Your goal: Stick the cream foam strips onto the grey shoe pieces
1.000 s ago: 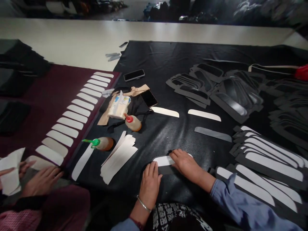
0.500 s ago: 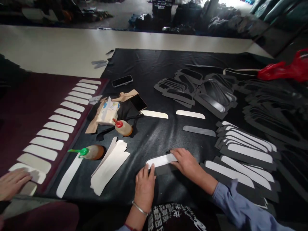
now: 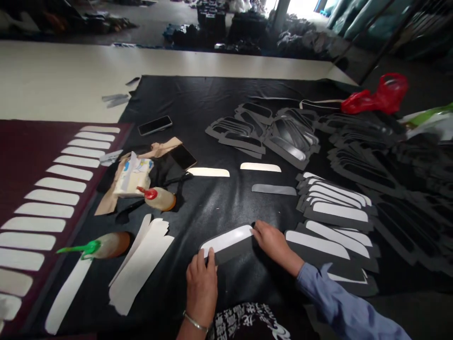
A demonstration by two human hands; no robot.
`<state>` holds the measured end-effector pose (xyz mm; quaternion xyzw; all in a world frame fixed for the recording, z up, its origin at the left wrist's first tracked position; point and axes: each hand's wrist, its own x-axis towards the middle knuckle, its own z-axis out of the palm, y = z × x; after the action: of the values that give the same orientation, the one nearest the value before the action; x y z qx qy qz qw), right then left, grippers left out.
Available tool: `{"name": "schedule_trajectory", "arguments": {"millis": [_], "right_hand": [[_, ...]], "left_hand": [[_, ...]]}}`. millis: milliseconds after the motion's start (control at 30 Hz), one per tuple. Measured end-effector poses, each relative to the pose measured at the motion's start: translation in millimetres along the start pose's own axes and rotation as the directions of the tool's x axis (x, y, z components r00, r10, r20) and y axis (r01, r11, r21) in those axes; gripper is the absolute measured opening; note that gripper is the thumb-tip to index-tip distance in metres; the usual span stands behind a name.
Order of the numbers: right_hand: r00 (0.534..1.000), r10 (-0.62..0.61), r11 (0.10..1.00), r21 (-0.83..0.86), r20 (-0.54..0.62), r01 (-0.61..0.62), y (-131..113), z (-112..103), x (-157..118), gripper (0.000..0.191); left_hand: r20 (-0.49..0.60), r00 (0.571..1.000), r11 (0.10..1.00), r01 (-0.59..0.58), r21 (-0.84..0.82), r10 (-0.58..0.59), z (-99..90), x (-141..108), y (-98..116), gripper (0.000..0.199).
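Note:
A long white strip [image 3: 226, 240] with rounded corners lies on a dark grey flat piece [image 3: 235, 252], leaving a dark margin along its near side. My left hand [image 3: 202, 278], with a metal bangle at the wrist, holds the left end, its fingertips over the strip's tip. At the other end my right hand [image 3: 272, 241] pinches the dark piece's corner between thumb and fingers. Close to my right forearm lie several dark pieces bearing white strips [image 3: 318, 244]. Left of my left hand is a fanned stack of loose white strips [image 3: 141, 267].
A green-tipped bottle [image 3: 106, 245] and a red-tipped bottle [image 3: 161, 198] lie on the left, near a tissue pack [image 3: 134, 174] and a phone [image 3: 155, 125]. White strips [image 3: 46, 210] line a maroon sheet. Dark pieces [image 3: 244, 132] are heaped beyond, near a red bag [image 3: 378, 97].
The view has swung right, so things sit further left. My right hand has shifted to the dark piece's corner, uncovering the strip's right end. A co-worker's hand at far left has mostly left view.

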<state>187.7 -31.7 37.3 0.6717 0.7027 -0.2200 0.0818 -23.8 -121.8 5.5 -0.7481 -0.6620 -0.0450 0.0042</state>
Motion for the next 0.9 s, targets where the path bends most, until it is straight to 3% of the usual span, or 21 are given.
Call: {"name": "schedule_trajectory", "arguments": {"millis": [300, 467, 700, 900], "right_hand": [[0.998, 0.032, 0.999, -0.031, 0.060, -0.030, -5.0, -6.7, 4.6, 0.021], [0.998, 0.020, 0.999, -0.043, 0.061, -0.017, -5.0, -4.4, 4.0, 0.023], [0.999, -0.011, 0.995, -0.103, 0.046, 0.015, -1.3, 2.5, 5.0, 0.023], [0.999, -0.027, 0.992, -0.124, 0.024, 0.030, -0.9, 5.2, 6.1, 0.023]], "left_hand": [[-0.023, 0.992, 0.987, -0.128, -0.093, 0.126, 9.5, -0.2, -4.9, 0.038], [-0.048, 0.995, 0.990, -0.093, -0.102, 0.088, 6.4, -0.5, -2.2, 0.038], [-0.055, 0.997, 0.991, -0.061, -0.119, 0.055, 18.0, -10.0, -0.2, 0.053], [-0.049, 0.999, 0.987, 0.013, -0.159, -0.021, 13.4, -9.1, 7.4, 0.054]]}}
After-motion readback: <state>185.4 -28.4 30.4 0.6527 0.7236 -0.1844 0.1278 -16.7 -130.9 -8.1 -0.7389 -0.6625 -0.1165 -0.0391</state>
